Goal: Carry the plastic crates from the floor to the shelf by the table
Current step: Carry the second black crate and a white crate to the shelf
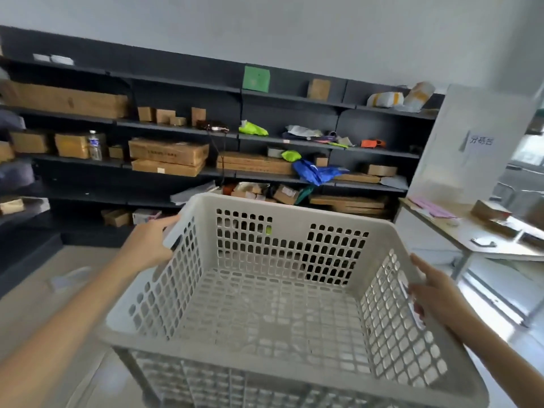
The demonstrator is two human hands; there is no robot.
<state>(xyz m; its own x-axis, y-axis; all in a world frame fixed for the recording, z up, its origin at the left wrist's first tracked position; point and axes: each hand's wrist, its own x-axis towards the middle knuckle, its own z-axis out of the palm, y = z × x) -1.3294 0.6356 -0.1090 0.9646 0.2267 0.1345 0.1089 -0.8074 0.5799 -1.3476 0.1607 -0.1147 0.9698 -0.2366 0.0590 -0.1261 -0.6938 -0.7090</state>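
A white perforated plastic crate [273, 293] is held up in front of me, empty inside. My left hand [147, 241] grips its left rim, thumb over the top edge. On the opposite side, my right hand [435, 293] grips the right rim with its fingers curled round the edge. Beyond the crate stands a long dark shelf unit [182, 128] along the wall, with a pale table [459, 231] to its right.
The shelves carry cardboard boxes [167, 153], a water bottle [94, 145], a blue bag [315, 172] and loose packets. A white pillar [471, 142] with a paper sign rises behind the table, which holds boxes and papers. Bare grey floor [59, 290] lies at the left.
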